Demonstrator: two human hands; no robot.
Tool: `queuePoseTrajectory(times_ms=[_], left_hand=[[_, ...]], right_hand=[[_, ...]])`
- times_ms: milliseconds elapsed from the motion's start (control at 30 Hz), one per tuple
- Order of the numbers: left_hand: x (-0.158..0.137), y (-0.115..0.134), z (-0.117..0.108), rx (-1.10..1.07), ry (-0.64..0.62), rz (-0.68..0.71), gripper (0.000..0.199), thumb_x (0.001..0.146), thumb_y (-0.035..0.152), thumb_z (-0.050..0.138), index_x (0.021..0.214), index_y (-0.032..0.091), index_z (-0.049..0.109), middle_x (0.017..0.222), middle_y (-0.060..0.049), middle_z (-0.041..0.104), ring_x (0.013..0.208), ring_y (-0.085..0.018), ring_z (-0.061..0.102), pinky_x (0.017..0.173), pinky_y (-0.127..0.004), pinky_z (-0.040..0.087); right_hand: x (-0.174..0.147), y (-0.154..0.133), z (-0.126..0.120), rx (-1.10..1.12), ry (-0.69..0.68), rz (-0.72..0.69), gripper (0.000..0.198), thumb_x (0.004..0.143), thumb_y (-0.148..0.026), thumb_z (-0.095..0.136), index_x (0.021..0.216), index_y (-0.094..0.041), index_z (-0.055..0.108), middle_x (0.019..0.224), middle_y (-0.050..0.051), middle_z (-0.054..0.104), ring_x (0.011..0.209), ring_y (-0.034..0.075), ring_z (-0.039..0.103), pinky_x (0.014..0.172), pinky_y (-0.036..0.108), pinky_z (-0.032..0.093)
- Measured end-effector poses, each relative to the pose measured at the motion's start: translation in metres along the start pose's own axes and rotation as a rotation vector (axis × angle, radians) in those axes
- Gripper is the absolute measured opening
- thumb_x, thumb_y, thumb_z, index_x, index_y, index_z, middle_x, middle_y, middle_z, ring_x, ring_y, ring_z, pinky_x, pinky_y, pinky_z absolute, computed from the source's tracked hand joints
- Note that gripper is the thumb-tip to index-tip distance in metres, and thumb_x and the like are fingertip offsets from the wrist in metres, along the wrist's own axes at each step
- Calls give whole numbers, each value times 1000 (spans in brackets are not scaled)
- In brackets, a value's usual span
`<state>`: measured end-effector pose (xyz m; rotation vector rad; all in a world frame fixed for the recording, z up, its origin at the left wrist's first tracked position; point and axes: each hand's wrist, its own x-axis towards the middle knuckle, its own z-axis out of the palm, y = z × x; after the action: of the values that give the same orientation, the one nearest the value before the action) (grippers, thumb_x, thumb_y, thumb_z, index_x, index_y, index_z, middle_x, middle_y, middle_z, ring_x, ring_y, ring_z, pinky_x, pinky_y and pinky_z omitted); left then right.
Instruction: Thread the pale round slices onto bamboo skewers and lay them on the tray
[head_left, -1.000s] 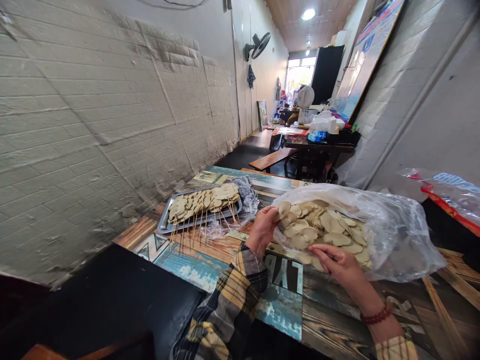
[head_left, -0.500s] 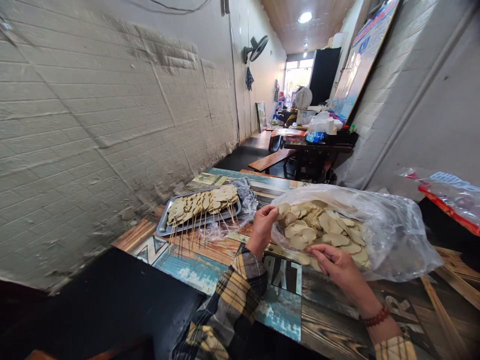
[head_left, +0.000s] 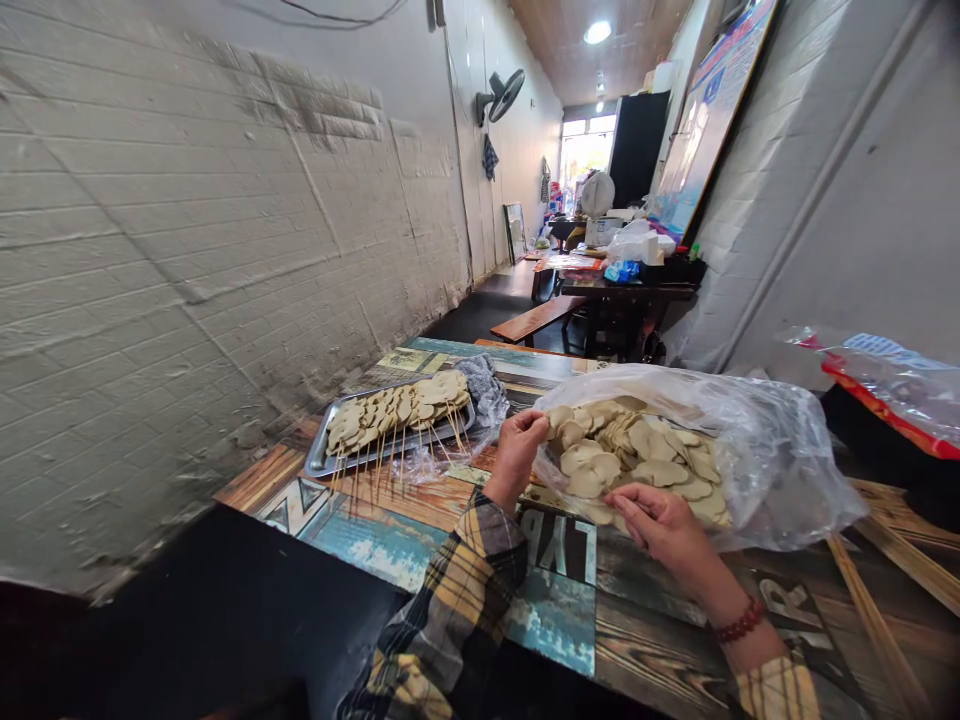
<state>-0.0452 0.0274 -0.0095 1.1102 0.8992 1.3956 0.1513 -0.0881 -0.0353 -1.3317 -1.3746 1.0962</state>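
A clear plastic bag [head_left: 787,450] lies on its side, its mouth facing left, full of pale, flat, rounded slices [head_left: 660,470]. At the mouth's left edge, my left hand [head_left: 517,455] is closed in a pinch on the plastic, right beside a slice. My right hand [head_left: 664,530] pinches the near edge of the mouth, palm partly hidden, with slices just behind the fingertips. To the left, a metal tray [head_left: 319,455] carries rows of similar slices threaded on thin wooden skewers [head_left: 386,465], whose bare ends stick out over the near rim.
Crumpled grey plastic [head_left: 484,390] lies by the tray. Bundled wooden skewers [head_left: 874,620] rest on the patterned table [head_left: 555,610] at right, near a red-edged clear package [head_left: 892,400]. Beyond are a bench [head_left: 540,318] and a cluttered table [head_left: 637,290]; a wall [head_left: 150,250] runs along the left.
The view has shifted slightly, so everything sits a little further left. Both hands keep their pinch at the bag's mouth, with hardly any movement against it.
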Motion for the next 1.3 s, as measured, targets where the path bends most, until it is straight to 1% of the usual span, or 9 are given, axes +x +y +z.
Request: queuePoseTrajectory(times_ms=[233,400,500,700,833,967,1033,1167,1300], left_hand=[[-1,0,2,-116,-60,-114,26,60,34,84,64,15,66,65,2,56,62,-10,47,61,-23,37],[-1,0,3,-291,-61,-230,43,58,47,90,79,15,70,76,-1,64,66,-12,55,59,-23,42],[-1,0,3,-336,-101,-277,51,56,52,93,84,15,70,79,-2,65,69,-12,57,59,-23,43],[-4,3,5,-373,-177,-282,49,53,47,97,73,15,64,66,3,56,58,-7,48,57,-23,40],[-6,6,6,-303,-173,-242,50,53,48,96,74,15,66,69,2,58,60,-8,48,58,-23,39],[-6,4,6,-243,-145,-186,44,54,42,95,69,15,64,66,2,57,60,-8,47,57,-22,37],[-5,2,5,-262,-127,-198,44,52,39,96,67,15,63,63,3,55,57,-7,45,56,-22,36],[-5,0,4,-341,-126,-280,49,45,36,99,74,15,64,69,2,61,59,-9,52,58,-22,41],[-5,1,4,-374,-141,-296,46,47,34,99,73,15,65,69,2,62,59,-9,53,56,-21,43]], right_hand=[[0,-10,2,68,-23,24,50,80,-67,67,87,-18,72,46,-6,43,44,11,34,43,25,23],[-1,-10,2,181,-29,87,51,77,-68,70,85,-18,70,46,-8,40,42,8,27,40,23,17],[-2,-13,1,217,-18,101,48,77,-66,70,82,-18,69,46,-8,38,42,8,26,40,23,15],[-3,-14,1,203,-15,96,46,79,-65,68,84,-20,69,46,-9,37,42,9,26,40,24,15],[-2,-11,1,214,-18,106,50,77,-67,71,86,-18,71,46,-9,38,43,8,26,40,23,14],[-1,-11,0,226,-24,120,52,75,-68,73,85,-17,70,46,-8,39,43,8,26,40,23,14],[-2,-11,1,235,-33,126,51,75,-67,73,84,-18,70,47,-8,39,43,8,25,41,23,13],[-4,-13,1,295,-61,129,47,78,-65,72,83,-19,70,47,-9,38,42,7,22,41,23,12],[-4,-11,1,323,-63,126,43,80,-63,71,83,-19,69,47,-9,37,42,7,22,42,23,12]])
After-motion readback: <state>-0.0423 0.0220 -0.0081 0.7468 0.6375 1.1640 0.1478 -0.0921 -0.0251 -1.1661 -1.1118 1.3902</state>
